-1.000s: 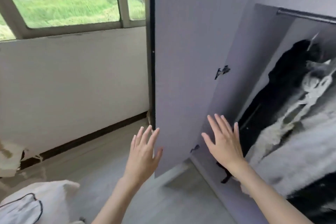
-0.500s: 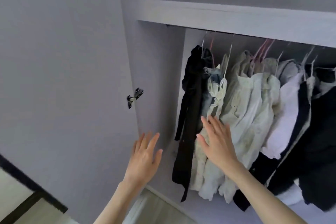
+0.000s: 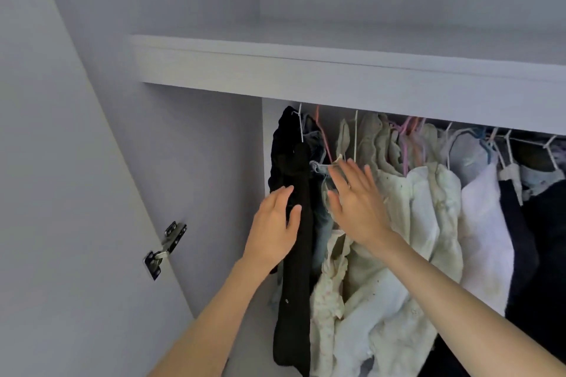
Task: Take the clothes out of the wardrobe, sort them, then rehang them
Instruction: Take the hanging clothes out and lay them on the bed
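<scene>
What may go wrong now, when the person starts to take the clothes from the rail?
The clothes hang tightly packed, so pulling the black garment near the left hand may drag the denim piece off its hanger. The long black garment may also trail on the floor. The right hand is open, gripping nothing yet.

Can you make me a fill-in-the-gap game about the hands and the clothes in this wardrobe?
1. The left hand touches the long ____ garment at the left end of the row.
2. The clothes hang below a wide ____.
3. The right hand reaches to the clothes with its fingers ____.
4. The metal hinge sits on the open ____.

Missing words: black; shelf; straight; door
</scene>
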`<state>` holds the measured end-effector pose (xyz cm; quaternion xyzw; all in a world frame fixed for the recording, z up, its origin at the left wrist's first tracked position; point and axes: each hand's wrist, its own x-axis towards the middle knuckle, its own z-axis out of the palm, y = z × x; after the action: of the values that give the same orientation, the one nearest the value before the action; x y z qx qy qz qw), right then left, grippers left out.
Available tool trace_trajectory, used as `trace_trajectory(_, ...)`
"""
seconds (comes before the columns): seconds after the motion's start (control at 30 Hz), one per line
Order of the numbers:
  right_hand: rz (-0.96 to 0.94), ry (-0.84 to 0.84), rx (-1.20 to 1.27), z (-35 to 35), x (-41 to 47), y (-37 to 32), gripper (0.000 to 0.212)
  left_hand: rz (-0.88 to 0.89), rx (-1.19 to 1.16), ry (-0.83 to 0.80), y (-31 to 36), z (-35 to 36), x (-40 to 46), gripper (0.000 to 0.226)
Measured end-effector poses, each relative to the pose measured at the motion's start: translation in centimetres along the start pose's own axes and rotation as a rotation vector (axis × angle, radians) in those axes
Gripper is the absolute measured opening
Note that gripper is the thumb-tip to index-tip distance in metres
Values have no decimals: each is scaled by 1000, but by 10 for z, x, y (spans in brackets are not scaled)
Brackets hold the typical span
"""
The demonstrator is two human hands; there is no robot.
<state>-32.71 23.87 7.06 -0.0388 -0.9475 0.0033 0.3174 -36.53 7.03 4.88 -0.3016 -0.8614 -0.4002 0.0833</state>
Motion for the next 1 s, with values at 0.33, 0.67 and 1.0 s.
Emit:
trace_trajectory(0.33, -15, 6, 6, 32, 22, 34, 50, -150, 106, 29, 8, 31, 74, 62)
trace_trajectory(0.67, -22, -29, 48, 40, 21, 39, 50, -244, 223, 85, -5, 25, 120, 39)
trace_trajectory(1.0, -14, -18, 38, 45, 20, 55, 49, -260, -245, 184, -7, 22, 120, 28)
